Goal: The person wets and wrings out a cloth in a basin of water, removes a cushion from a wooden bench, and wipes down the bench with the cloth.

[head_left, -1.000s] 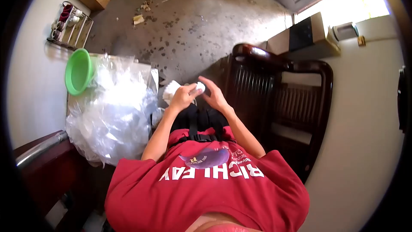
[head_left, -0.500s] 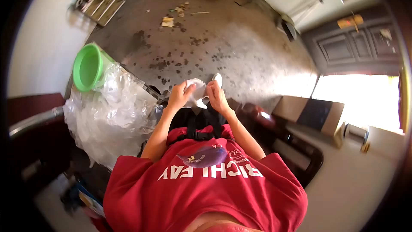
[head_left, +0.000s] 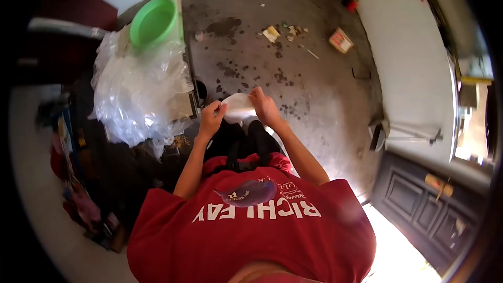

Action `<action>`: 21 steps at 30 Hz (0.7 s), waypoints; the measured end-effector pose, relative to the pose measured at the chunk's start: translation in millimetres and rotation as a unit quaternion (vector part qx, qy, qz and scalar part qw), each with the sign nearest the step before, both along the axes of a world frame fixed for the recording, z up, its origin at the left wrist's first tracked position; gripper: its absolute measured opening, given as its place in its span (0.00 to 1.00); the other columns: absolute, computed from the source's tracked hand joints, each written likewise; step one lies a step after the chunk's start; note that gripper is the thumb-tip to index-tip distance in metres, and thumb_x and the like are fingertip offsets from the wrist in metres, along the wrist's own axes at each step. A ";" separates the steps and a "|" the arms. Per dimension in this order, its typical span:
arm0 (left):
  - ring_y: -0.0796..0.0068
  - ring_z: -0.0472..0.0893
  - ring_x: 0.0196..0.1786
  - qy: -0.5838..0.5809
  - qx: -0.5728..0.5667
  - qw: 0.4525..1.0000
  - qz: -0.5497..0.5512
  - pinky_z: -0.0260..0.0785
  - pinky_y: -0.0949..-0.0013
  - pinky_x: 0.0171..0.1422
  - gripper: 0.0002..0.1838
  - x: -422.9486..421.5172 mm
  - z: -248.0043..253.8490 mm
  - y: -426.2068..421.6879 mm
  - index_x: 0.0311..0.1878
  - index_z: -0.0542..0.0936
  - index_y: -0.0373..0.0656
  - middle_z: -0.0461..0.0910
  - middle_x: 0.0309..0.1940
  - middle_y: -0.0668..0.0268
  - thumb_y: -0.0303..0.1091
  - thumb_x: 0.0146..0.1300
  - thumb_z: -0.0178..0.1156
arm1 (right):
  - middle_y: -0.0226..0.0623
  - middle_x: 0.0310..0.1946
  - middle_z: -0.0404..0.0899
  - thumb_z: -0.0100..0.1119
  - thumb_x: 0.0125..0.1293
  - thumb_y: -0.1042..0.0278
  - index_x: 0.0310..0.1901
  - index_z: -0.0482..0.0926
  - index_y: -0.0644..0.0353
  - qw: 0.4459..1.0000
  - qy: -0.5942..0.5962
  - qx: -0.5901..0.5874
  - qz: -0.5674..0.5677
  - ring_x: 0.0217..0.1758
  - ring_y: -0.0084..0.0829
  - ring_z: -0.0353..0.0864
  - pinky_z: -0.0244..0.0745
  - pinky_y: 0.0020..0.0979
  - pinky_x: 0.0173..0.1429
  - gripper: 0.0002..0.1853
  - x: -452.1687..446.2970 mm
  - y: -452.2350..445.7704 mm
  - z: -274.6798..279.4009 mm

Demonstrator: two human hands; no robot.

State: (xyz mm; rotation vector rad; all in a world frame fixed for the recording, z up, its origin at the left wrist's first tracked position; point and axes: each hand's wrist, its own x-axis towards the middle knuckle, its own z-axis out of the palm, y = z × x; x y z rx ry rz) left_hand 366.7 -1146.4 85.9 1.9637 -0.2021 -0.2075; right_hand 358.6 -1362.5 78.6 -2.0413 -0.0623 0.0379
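Holding a white sheet [head_left: 239,102] spread between left hand [head_left: 211,118] and right hand [head_left: 265,108], with an edge pinched in each, before dark trousers [head_left: 226,141]. To the left, on a counter [head_left: 184,104], crumpled clear plastic [head_left: 139,86] beside a green basin [head_left: 153,22]; farther ahead, a small box [head_left: 341,41] on the floor [head_left: 335,91].

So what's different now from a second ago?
The white thing, bunched up before, is now spread out between the left hand and the right hand. The right hand looked open beside it; now it grips one edge. The view swung as the person turned left, so the chair on the right left the picture. The left hand still holds on, and the green basin stays beside the clear plastic.
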 end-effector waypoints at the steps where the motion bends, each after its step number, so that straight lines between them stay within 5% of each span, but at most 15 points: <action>1: 0.77 0.57 0.24 -0.022 -0.009 0.999 0.037 0.55 0.69 0.28 0.19 3.9 0.9 0.0 0.28 0.65 0.35 0.57 0.18 0.63 0.39 0.68 0.58 | 0.54 0.31 0.79 0.51 0.70 0.67 0.47 0.66 0.61 0.999 -0.014 0.000 0.037 0.36 0.58 0.78 0.71 0.50 0.37 0.10 14.5 1.4 0.9; 6: 0.71 0.63 0.21 -0.081 0.024 0.985 0.150 0.58 0.67 0.27 0.18 38.2 4.6 10.7 0.29 0.71 0.35 0.64 0.17 0.59 0.40 0.68 0.58 | 0.54 0.30 0.80 0.59 0.66 0.65 0.48 0.70 0.63 0.992 -0.020 0.036 0.120 0.35 0.55 0.79 0.73 0.45 0.38 0.15 83.8 18.7 9.9; 9: 0.67 0.66 0.20 -0.083 0.025 0.978 0.189 0.60 0.67 0.27 0.17 68.7 3.3 25.5 0.30 0.73 0.35 0.66 0.17 0.57 0.40 0.68 0.58 | 0.52 0.31 0.81 0.64 0.63 0.59 0.38 0.78 0.65 0.978 0.032 -0.026 0.205 0.35 0.49 0.82 0.75 0.39 0.39 0.15 129.8 33.1 10.1; 18: 0.63 0.67 0.22 -0.116 0.021 0.947 0.299 0.62 0.63 0.30 0.19 193.2 8.5 102.1 0.26 0.71 0.34 0.68 0.18 0.55 0.40 0.65 0.61 | 0.52 0.27 0.78 0.65 0.63 0.62 0.35 0.76 0.65 0.957 -0.028 -0.063 0.281 0.28 0.49 0.78 0.73 0.40 0.34 0.13 295.7 121.9 36.5; 21: 0.61 0.72 0.26 -0.171 0.018 0.922 0.348 0.66 0.64 0.34 0.17 245.7 40.2 134.2 0.29 0.76 0.34 0.74 0.22 0.56 0.40 0.63 0.63 | 0.47 0.23 0.78 0.66 0.62 0.64 0.37 0.76 0.66 0.959 -0.131 0.011 0.252 0.24 0.32 0.77 0.72 0.34 0.30 0.13 355.3 162.9 63.9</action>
